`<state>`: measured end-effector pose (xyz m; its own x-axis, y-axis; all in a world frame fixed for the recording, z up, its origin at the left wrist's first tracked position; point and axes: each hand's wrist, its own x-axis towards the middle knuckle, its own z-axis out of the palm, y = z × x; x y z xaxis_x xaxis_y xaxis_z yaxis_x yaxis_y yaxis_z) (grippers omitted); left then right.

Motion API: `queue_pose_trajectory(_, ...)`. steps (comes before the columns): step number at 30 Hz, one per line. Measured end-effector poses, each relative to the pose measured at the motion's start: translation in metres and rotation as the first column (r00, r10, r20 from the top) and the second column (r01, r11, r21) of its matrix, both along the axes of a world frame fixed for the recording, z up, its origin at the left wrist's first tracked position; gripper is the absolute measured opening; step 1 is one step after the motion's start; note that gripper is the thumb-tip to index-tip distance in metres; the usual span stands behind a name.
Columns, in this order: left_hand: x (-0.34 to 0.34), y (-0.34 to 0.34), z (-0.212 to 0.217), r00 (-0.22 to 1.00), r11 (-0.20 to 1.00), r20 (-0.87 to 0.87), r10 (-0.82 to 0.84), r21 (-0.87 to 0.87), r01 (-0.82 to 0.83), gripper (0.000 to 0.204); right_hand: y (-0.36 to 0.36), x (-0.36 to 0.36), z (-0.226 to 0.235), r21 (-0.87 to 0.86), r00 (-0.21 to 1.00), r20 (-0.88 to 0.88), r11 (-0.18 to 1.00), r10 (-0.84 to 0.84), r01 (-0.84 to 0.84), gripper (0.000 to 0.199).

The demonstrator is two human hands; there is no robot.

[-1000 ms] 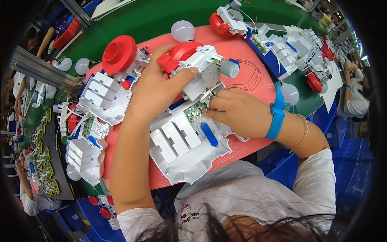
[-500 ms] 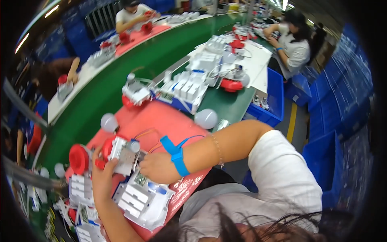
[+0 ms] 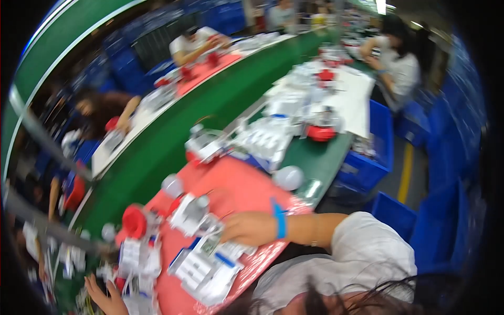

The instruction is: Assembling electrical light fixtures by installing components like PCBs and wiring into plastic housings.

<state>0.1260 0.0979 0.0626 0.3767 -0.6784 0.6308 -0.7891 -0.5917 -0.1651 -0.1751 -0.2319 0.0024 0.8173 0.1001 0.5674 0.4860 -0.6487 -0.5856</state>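
My left hand (image 3: 106, 297) is at the lower left, fingers spread and holding nothing, next to a stack of white plastic housings (image 3: 139, 258). My right hand (image 3: 245, 229), a blue strap (image 3: 280, 219) at its wrist, is bent over a white assembly. Its fingers are curled and blurred; what they grip, if anything, does not show. Beside the fingertips sits a white unit with a round clear part (image 3: 190, 214). Just below lies an opened white housing (image 3: 206, 273) with a ribbed block and a blue strip. Thin wires run near the hand, partly hidden.
A red mat (image 3: 231, 184) covers this part of the green bench. White bulb-like domes (image 3: 287, 178), red cup-shaped parts (image 3: 134, 221) and more housings (image 3: 265, 137) lie around. Blue bins (image 3: 367, 152) stand at the right. Co-workers (image 3: 401, 63) sit farther along the line.
My left hand has let go of the white unit with the red part and moved down to the left, fingers spreading. My right hand stays by the assembly. The whole view has shifted.
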Motion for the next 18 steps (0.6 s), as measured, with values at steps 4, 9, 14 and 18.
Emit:
queue_pose_trajectory(4,0.027,0.17,-0.066,0.857,0.848,0.024,0.515,0.129,-0.513,0.042,-0.007,-0.023,0.002,0.066,1.0,-0.024,0.998,-0.018,0.019,0.017)
queue_pose_trajectory(9,-0.027,0.119,-0.071,0.753,0.822,-0.361,0.55,0.073,-0.565,0.036,0.006,-0.026,0.019,-0.027,0.98,-0.127,0.989,-0.15,0.147,0.025)
queue_pose_trajectory(14,-0.043,0.105,-0.054,0.641,0.778,-0.58,0.502,-0.02,-0.628,0.039,0.003,-0.024,0.018,0.001,0.979,-0.051,0.98,-0.199,0.2,0.022)
queue_pose_trajectory(18,-0.029,0.127,-0.057,0.723,0.848,-0.566,0.396,-0.075,-0.524,0.027,-0.002,-0.024,0.011,0.043,0.956,-0.066,0.956,-0.286,0.289,0.022)
